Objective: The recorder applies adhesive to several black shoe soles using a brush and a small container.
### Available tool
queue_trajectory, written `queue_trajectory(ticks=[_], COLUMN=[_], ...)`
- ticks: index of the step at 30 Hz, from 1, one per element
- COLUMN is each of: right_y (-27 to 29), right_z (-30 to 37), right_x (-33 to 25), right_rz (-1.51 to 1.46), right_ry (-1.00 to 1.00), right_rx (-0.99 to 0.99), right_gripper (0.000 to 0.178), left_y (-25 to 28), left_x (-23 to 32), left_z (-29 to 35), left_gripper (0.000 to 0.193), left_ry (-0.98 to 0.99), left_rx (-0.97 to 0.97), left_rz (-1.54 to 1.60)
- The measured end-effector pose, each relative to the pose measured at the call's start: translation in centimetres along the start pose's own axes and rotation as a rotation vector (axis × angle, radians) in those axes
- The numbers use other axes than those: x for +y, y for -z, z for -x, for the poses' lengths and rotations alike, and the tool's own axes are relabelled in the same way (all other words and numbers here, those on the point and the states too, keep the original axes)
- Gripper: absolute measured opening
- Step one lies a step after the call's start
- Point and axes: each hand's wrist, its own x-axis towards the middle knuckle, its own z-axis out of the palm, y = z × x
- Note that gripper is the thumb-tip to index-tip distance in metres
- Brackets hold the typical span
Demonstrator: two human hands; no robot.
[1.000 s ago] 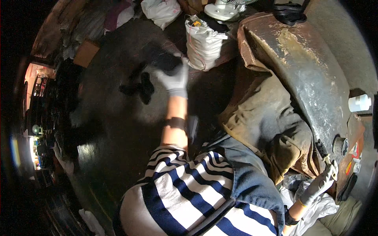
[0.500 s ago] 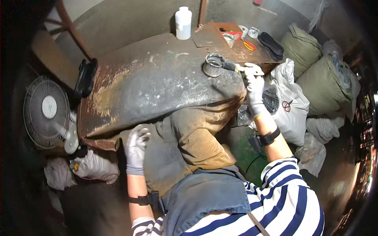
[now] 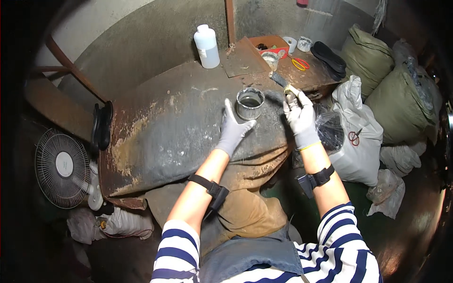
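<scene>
A small round pot (image 3: 249,111) with a dark, crusted rim stands on the worn work surface (image 3: 165,132). My gloved left hand (image 3: 233,128) is at its near left side, thumb and fingers spread apart; I cannot tell if it touches the pot. My gloved right hand (image 3: 301,112) is closed round the handle of a brush (image 3: 279,80). The brush's dark head points up and left, beyond the pot's right side and apart from it. Part of its handle is hidden by my fingers.
Behind stand a white bottle (image 3: 207,49), a red box (image 3: 273,43), yellow-handled scissors (image 3: 299,63) and dark shoe soles (image 3: 328,59). At the left are a fan (image 3: 63,165) and more dark soles (image 3: 101,126). A white sack (image 3: 356,141) and green sacks (image 3: 398,104) crowd the right.
My left hand has come up from beside my lap to the pot. My right hand has taken the brush away from the pot's rim, turning its head upward.
</scene>
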Motion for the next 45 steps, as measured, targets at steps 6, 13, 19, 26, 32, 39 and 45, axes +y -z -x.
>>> queue_trajectory(ticks=[6, 13, 19, 26, 32, 39, 45], right_y=[1.4, -1.6, -4.4, -6.7, -7.1, -11.3, -10.8], right_z=[-7.0, -8.8, -12.3, -14.4, -12.9, -8.5, -8.5], right_x=[4.6, 8.2, 9.5, 10.1, 6.8, 7.7, 3.2], right_rz=[-0.179, -0.188, -0.180, -0.040, 0.828, 1.696, 1.841], right_ry=[-0.068, -0.114, -0.077, -0.013, 0.712, 1.365, 1.179], right_rx=[0.013, 0.078, 0.012, 0.020, -0.327, -1.016, -1.057], right_gripper=[0.028, 0.018, 0.018, 0.024, 0.033, 0.042, 0.038], left_y=[-4.4, -1.8, 0.3, 1.8, 3.6, 15.0, 24.7], left_x=[-1.3, -2.0, -2.1, -2.9, -1.3, -1.2, -2.3], left_z=[-2.9, -4.9, -9.4, -12.5, -9.5, 8.9, 23.9], left_gripper=[0.119, 0.110, 0.115, 0.121, 0.111, 0.066, 0.050], left_ry=[-0.090, -0.052, -0.130, -0.060, 0.037, 0.008, 0.169], left_rx=[0.116, 0.120, 0.124, 0.068, 0.197, 0.372, 0.580], left_rz=[0.091, 0.019, -0.007, -0.099, -0.392, 0.088, 0.233])
